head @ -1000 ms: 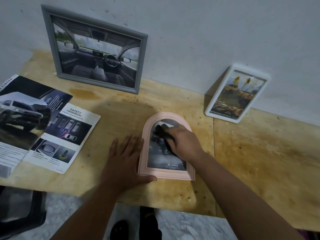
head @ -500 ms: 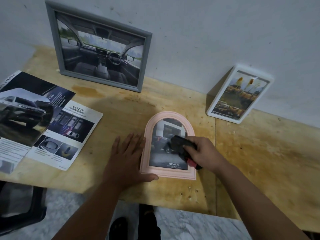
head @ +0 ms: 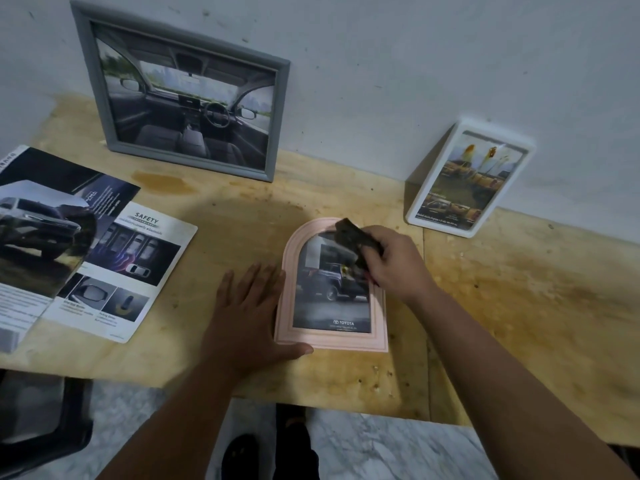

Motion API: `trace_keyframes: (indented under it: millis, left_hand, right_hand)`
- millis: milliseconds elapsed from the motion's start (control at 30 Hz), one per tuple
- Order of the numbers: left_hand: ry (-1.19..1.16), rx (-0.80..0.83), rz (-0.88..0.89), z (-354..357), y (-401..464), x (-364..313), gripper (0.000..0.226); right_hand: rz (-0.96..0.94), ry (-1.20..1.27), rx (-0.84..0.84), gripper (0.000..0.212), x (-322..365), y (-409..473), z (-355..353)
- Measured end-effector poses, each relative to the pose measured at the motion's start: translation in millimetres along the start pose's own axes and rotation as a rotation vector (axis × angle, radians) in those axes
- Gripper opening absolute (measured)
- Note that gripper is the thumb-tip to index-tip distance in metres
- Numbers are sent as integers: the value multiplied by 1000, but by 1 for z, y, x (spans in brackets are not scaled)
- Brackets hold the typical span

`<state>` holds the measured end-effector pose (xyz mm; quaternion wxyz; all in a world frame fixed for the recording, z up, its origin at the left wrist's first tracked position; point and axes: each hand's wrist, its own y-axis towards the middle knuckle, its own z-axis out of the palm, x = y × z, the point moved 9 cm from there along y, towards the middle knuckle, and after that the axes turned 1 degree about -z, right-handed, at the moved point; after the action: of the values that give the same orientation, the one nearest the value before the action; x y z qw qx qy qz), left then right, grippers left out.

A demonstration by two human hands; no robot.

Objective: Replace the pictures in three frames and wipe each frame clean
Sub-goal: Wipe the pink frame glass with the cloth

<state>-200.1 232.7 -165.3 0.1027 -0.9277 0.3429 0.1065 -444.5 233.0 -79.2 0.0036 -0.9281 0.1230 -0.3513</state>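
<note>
A pink arched frame [head: 379,323] lies flat on the wooden table [head: 519,306], holding a picture of a dark truck. My left hand [head: 247,317] rests flat against its left edge, thumb along the bottom rim. My right hand [head: 394,265] grips a dark cloth [head: 351,237] pressed on the upper right of the frame's glass. A grey frame [head: 280,109] with a car-interior picture leans on the wall at the back left. A white frame [head: 415,209] with a yellow-vehicles picture leans on the wall at the back right.
Open car brochures [head: 86,244] lie at the table's left. The table's near edge runs just below the pink frame, with marble floor [head: 381,448] beneath. A dark chair [head: 38,427] stands at the lower left.
My right hand has carried the cloth from the lower right of the pink frame's glass up to its upper right. My left hand has stayed in place.
</note>
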Motion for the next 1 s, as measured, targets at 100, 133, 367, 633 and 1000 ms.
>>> trace_keyframes:
  millis: [100,133,367,633,1000]
  left_hand:
    - [3,-15,0,-1,0,-1,133]
    - [1,-24,1,-2,0,-1,133]
    - [9,-19,-5,-2,-1,-2,132]
    - [-14,3,-3,1,0,-1,133]
    - [-2,-18,4,-3,0,-3,132]
  right_hand:
    - [-150,-349,61,33,4,8,24]
    - [-185,-425,88,33,3,4,37]
    - [-275,-385,-4,43,-4,-56,57]
    - [-334,-136,159,42,12,-99,64]
    - [-237,-405,32,36,-7,-13,27]
